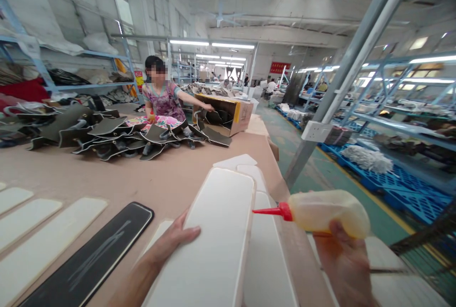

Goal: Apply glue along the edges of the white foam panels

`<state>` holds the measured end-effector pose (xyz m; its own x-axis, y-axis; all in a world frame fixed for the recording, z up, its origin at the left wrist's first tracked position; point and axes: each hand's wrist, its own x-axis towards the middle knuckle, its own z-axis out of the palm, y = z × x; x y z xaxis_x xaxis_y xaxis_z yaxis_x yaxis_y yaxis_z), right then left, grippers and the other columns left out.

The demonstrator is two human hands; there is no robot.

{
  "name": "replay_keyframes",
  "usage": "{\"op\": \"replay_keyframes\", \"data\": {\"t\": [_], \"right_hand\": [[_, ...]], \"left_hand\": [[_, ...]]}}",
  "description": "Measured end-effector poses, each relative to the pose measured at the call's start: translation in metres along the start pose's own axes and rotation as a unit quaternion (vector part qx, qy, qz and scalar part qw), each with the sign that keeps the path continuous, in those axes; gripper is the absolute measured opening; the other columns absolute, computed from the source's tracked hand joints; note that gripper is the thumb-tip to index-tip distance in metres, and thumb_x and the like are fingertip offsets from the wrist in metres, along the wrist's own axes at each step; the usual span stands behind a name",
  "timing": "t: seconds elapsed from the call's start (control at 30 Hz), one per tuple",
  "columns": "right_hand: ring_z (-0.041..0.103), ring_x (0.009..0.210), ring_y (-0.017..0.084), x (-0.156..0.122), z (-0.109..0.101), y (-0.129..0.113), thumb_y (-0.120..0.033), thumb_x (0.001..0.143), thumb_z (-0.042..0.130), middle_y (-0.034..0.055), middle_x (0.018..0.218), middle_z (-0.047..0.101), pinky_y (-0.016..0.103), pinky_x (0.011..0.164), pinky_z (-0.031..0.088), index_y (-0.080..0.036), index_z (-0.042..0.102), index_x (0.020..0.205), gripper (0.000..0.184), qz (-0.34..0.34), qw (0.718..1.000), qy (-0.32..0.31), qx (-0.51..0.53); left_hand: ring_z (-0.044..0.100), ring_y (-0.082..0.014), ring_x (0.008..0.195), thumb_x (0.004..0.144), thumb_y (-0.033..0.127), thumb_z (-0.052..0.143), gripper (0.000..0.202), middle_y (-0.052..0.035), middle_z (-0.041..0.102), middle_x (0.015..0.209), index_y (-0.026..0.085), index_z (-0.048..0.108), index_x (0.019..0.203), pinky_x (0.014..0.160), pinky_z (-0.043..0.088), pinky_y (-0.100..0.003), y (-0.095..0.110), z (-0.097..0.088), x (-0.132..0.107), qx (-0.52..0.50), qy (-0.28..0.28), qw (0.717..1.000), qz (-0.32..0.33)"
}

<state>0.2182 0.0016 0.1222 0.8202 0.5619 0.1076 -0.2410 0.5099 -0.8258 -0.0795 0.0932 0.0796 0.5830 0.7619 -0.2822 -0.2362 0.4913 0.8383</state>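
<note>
Red-tipped bottle (327, 209) beside white panel (221, 217)
Over the tabletop (156, 179), fingers of the left hand (174, 236) clasp the panel's left side, seemingly steadying it; the right hand (344, 245) wraps the bottle, levelled presumably to meet the right edge.

At ten o'clock on my screen I see a co-worker (164, 100) with one arm stretched to a cardboard box (243, 116) near centre. Dark flat pieces (107, 126) lie heaped toward nine. A ceiling fan (220, 16) hangs at twelve; blue pallets (409, 190) line three.
</note>
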Motion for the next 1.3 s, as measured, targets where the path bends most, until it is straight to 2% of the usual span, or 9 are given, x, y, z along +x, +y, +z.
{"op": "replay_keyframes", "data": {"t": [0.23, 0.37, 0.6, 0.7, 0.93, 1.1, 1.3], "right_hand": [[0.063, 0.099, 0.033, 0.002, 0.000, 0.007, -0.038, 0.050, 0.088, 0.0074, 0.098, 0.069, 0.056, 0.099, 0.042, -0.022, 0.069, 0.092, 0.049, 0.007, 1.000, -0.022, -0.020], [0.064, 0.095, 0.032, 0.003, -0.002, 0.009, -0.038, 0.050, 0.088, 0.0067, 0.090, 0.070, 0.054, 0.093, 0.048, -0.022, 0.070, 0.092, 0.049, 0.004, 0.999, -0.037, -0.021], [0.066, 0.088, 0.032, 0.000, 0.000, 0.007, -0.040, 0.046, 0.089, 0.0070, 0.080, 0.070, 0.056, 0.093, 0.047, -0.023, 0.069, 0.082, 0.045, 0.016, 0.998, -0.039, -0.042], [0.066, 0.089, 0.033, -0.002, 0.001, 0.006, -0.039, 0.046, 0.089, 0.0085, 0.082, 0.070, 0.056, 0.094, 0.046, -0.022, 0.070, 0.087, 0.049, 0.026, 0.998, -0.044, -0.047], [0.067, 0.089, 0.032, -0.004, -0.009, 0.011, -0.033, 0.049, 0.090, 0.0092, 0.096, 0.070, 0.051, 0.092, 0.050, -0.024, 0.063, 0.117, 0.073, 0.062, 0.996, -0.053, -0.035], [0.066, 0.091, 0.031, -0.008, -0.006, 0.005, -0.032, 0.049, 0.090, 0.0111, 0.101, 0.069, 0.045, 0.088, 0.053, -0.022, 0.063, 0.117, 0.074, 0.074, 0.994, -0.073, -0.035], [0.068, 0.080, 0.029, -0.014, 0.005, -0.002, -0.031, 0.042, 0.090, 0.0100, 0.096, 0.071, 0.040, 0.074, 0.059, -0.023, 0.068, 0.107, 0.069, 0.082, 0.995, -0.037, -0.039]], "left_hand": [[0.071, -0.0304, 0.085, 0.064, 0.032, 0.081, 0.087, -0.0123, 0.073, 0.102, 0.019, 0.041, 0.139, 0.068, 0.056, -0.034, 0.010, 0.004, 0.000, -0.008, -0.013, 1.000, 0.004], [0.071, -0.0287, 0.081, 0.065, 0.032, 0.080, 0.084, -0.0117, 0.073, 0.102, 0.019, 0.042, 0.139, 0.065, 0.056, -0.033, 0.011, 0.003, 0.003, -0.001, -0.026, 1.000, 0.010], [0.071, -0.0272, 0.081, 0.065, 0.032, 0.080, 0.083, -0.0115, 0.073, 0.100, 0.018, 0.042, 0.138, 0.066, 0.056, -0.032, 0.009, -0.003, 0.011, -0.002, -0.021, 1.000, 0.011], [0.071, -0.0262, 0.079, 0.064, 0.032, 0.080, 0.082, -0.0113, 0.073, 0.100, 0.018, 0.044, 0.137, 0.064, 0.056, -0.031, 0.010, -0.004, 0.013, -0.002, -0.019, 1.000, 0.012], [0.071, -0.0262, 0.079, 0.065, 0.034, 0.080, 0.083, -0.0131, 0.073, 0.100, 0.015, 0.044, 0.137, 0.066, 0.057, -0.031, 0.011, -0.008, 0.019, -0.004, -0.023, 1.000, 0.021], [0.071, -0.0251, 0.078, 0.065, 0.034, 0.080, 0.083, -0.0125, 0.073, 0.101, 0.017, 0.044, 0.138, 0.063, 0.056, -0.029, 0.013, -0.009, 0.019, -0.005, -0.026, 0.999, 0.019], [0.071, -0.0243, 0.075, 0.066, 0.033, 0.080, 0.082, -0.0131, 0.073, 0.101, 0.016, 0.044, 0.138, 0.062, 0.056, -0.029, 0.018, -0.008, 0.020, 0.003, -0.030, 0.999, 0.011]]}}
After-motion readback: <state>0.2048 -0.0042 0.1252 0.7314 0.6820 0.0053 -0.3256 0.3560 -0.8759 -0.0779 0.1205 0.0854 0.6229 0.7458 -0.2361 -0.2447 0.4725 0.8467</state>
